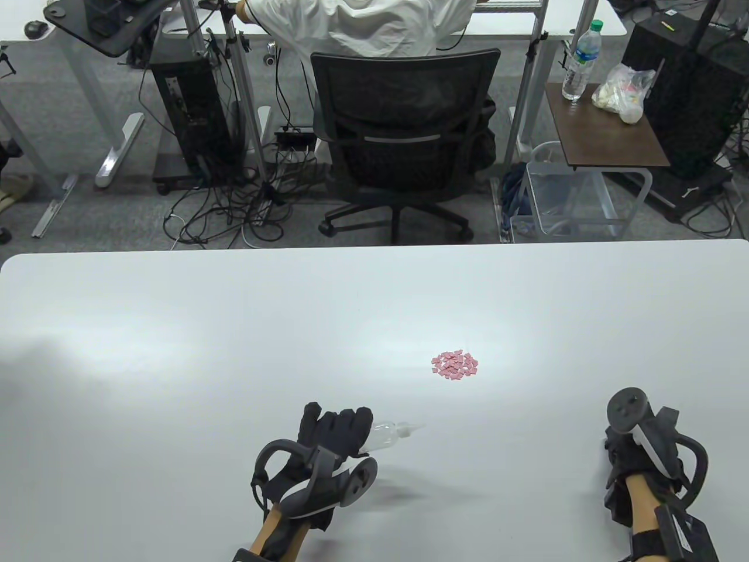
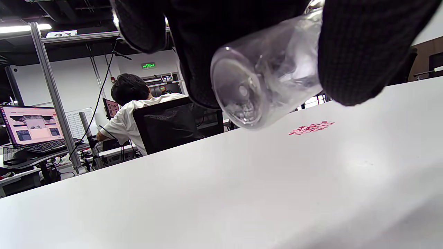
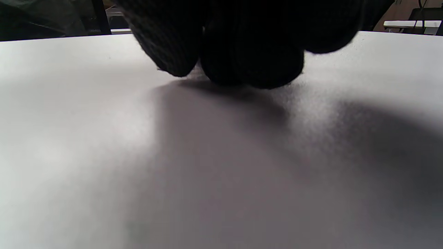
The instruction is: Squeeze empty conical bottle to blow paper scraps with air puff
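Observation:
My left hand [image 1: 336,430] grips a clear conical bottle [image 1: 391,434] near the table's front, slightly left of centre. The bottle lies almost level, and its thin nozzle points right toward a small heap of pink paper scraps [image 1: 455,365], a hand's width short of them. In the left wrist view the bottle's round base [image 2: 242,91] faces the camera between my gloved fingers [image 2: 360,52], a little above the table, with the scraps [image 2: 311,127] beyond. My right hand [image 1: 629,445] rests at the front right, its curled fingers [image 3: 249,65] down on the bare tabletop, holding nothing.
The white table [image 1: 234,351] stretches wide to the left and behind the scraps. Past its far edge a person sits in a black mesh chair [image 1: 404,140], back turned. A side table with a water bottle [image 1: 580,61] stands at the far right.

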{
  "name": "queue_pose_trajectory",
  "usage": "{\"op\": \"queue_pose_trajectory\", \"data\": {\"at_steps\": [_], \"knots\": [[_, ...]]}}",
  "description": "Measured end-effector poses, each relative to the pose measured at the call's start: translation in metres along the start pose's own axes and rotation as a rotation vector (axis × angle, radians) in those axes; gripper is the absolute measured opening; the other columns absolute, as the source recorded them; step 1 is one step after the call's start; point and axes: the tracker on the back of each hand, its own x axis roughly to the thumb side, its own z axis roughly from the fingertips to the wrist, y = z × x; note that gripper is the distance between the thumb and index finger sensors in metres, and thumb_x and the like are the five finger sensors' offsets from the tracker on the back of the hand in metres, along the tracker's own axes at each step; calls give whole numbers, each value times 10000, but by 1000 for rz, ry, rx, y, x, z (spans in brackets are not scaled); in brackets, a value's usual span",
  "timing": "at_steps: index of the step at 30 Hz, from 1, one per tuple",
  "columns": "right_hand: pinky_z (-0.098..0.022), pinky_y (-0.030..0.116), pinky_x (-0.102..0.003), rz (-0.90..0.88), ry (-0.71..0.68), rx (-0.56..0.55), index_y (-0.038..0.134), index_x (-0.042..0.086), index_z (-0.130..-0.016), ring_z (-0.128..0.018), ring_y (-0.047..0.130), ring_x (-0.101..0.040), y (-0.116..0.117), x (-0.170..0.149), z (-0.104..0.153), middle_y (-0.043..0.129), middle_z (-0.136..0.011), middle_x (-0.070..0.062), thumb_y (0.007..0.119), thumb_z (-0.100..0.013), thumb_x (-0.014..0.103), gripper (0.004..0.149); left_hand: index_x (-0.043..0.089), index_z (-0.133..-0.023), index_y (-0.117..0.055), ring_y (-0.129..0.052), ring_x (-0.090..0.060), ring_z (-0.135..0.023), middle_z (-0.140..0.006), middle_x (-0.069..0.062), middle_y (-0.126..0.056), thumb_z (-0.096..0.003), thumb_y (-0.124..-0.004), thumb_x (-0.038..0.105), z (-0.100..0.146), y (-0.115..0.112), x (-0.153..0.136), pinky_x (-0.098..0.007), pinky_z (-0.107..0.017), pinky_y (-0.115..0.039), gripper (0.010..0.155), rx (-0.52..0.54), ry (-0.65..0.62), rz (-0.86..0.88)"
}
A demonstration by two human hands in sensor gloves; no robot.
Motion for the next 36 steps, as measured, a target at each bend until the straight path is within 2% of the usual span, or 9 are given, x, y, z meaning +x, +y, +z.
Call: {"op": "queue_pose_trajectory", "data": {"at_steps": [8,17,25,32,36], "knots": [[-441,851,-456,-38,14,27,842,133,-929,-564,976,-302,-1,-3,-1,926,-770,-155,887,-534,288,427,256,-1109,-662,-952,-230,-898,-1049,-35,-853,-456,-929,568,0,-1,0,-555,-808,-556,771,-2,8,2],[-447,848,-459,-35,5,17,831,129,-939,-571,973,-303,0,-3,1,922,-770,-155,884,-534,297,441,258,-1108,-664,-953,-229,-899,-1050,-34,-854,-456,-928,570,0,-2,1,-557,-809,-552,769,-5,6,-2],[-448,845,-463,-33,8,26,778,108,-999,-574,970,-310,0,-3,1,918,-780,-146,882,-532,329,527,256,-1111,-661,-953,-230,-898,-1049,-36,-855,-459,-927,570,0,-2,1,-558,-810,-549,772,-7,11,-2],[-461,826,-483,16,29,20,643,54,-1100,-597,950,-341,-4,-2,4,881,-846,-186,861,-485,519,801,258,-1111,-660,-953,-228,-899,-1051,-35,-852,-460,-925,571,0,-2,1,-561,-811,-545,769,-8,15,-6],[-491,803,-506,-6,45,-11,541,39,-1146,-638,923,-372,-13,-5,8,799,-950,-228,823,-466,595,922,258,-1112,-660,-951,-229,-900,-1052,-37,-852,-460,-926,570,0,-2,1,-563,-812,-542,770,-6,16,-4]]}}
